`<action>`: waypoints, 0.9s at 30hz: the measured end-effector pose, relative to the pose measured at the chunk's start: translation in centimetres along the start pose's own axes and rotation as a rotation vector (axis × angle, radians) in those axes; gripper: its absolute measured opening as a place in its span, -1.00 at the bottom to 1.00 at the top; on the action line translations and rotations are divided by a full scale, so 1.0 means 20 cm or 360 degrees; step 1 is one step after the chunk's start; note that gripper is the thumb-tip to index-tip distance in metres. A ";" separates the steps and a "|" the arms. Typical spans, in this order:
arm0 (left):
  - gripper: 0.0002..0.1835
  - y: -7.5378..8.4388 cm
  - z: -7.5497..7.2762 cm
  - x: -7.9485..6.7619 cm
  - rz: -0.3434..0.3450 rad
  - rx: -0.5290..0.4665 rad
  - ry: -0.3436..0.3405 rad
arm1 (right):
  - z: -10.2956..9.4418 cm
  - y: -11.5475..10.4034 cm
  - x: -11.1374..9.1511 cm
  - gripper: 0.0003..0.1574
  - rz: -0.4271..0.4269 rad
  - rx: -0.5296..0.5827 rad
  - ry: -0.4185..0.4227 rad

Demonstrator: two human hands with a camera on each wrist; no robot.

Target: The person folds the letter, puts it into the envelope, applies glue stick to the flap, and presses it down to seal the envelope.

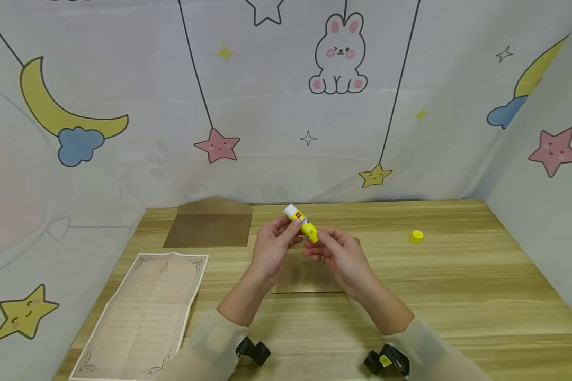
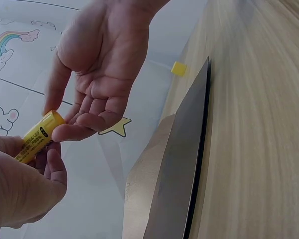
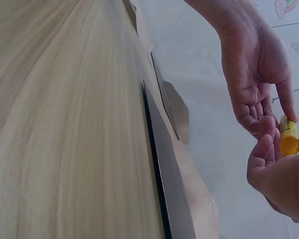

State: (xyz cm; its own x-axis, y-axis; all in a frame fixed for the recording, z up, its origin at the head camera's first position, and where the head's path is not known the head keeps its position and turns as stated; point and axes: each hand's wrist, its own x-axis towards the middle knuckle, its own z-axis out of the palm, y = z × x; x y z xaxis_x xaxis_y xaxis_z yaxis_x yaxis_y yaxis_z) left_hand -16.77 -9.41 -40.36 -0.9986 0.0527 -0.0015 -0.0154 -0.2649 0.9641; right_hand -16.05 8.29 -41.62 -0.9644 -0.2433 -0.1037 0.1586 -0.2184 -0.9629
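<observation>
A yellow glue stick (image 1: pixel 305 224) with its white end uncovered tilts up to the left above the table. My left hand (image 1: pixel 274 246) pinches its barrel between thumb and fingers. At the yellow lower end, my right hand (image 1: pixel 345 259) holds the base with thumb and fingertips, also visible in the left wrist view around the stick's end (image 2: pixel 51 120). Below both hands lies a brown envelope (image 1: pixel 305 280), partly hidden by them; its raised flap shows in the wrist views. The round yellow cap (image 1: pixel 416 236) sits apart on the table at the right.
A second brown envelope (image 1: pixel 212 230) with its flap up lies at the back left. Lined letter paper (image 1: pixel 143 317) with an ornate border and fold creases lies at the left of the wooden table (image 1: pixel 457 307). A printed cloth (image 1: pixel 276 106) hangs behind.
</observation>
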 end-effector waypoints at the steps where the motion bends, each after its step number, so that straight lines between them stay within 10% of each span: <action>1: -0.60 0.00 0.00 0.00 0.0000 -0.0004 0.0002 | 0.00 0.00 0.00 -0.64 -0.0026 -0.0002 0.0006; 17: -0.61 0.00 0.00 0.00 0.0027 -0.0005 0.0016 | -0.02 -0.02 -0.01 -0.48 -0.0350 -0.0507 0.0111; 27: -0.63 0.02 -0.01 0.02 0.0130 0.0064 0.0091 | -0.22 -0.16 0.01 -0.46 -0.0447 -0.1113 0.0091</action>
State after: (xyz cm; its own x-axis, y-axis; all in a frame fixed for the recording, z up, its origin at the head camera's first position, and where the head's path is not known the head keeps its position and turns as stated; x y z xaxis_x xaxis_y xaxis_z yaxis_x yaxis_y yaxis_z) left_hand -17.16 -9.66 -40.11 -0.9977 -0.0228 0.0635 0.0670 -0.2270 0.9716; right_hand -17.73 13.20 -39.63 -0.9612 -0.2134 0.1748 -0.2479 0.3900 -0.8868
